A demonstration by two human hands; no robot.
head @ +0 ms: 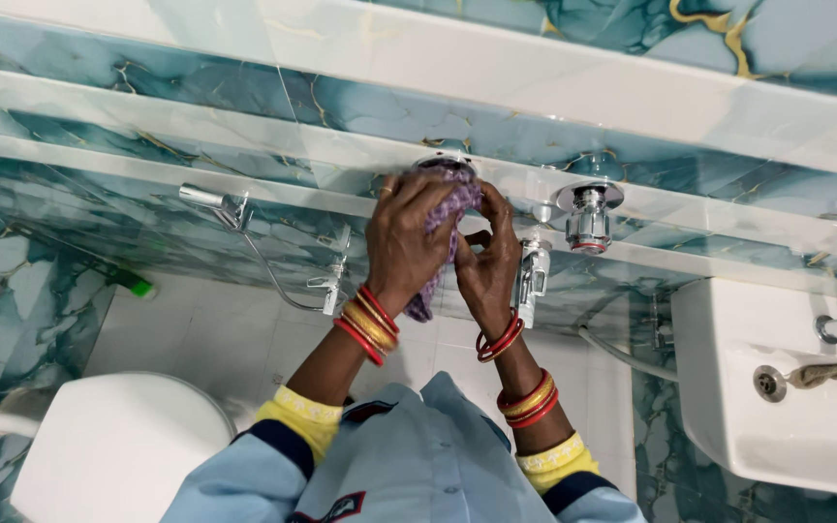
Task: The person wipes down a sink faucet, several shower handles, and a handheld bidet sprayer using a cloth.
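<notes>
Against the marbled blue wall tile (244,97), a soft, light purple knitted cloth (452,208) is clenched in the left hand (414,237) over a chrome wall valve (443,163), steadied by the right hand (491,266), best gripped bunched.

Blue sleeves, yellow cuffs, red-gold bangles

The wall (196,92), faced in blue-green marbled tile with white bands, carried the fittings. A chrome valve (587,215) was fixed to it; left of the valve hung a hand sprayer (207,200), right of it a white basin (787,387).
</notes>
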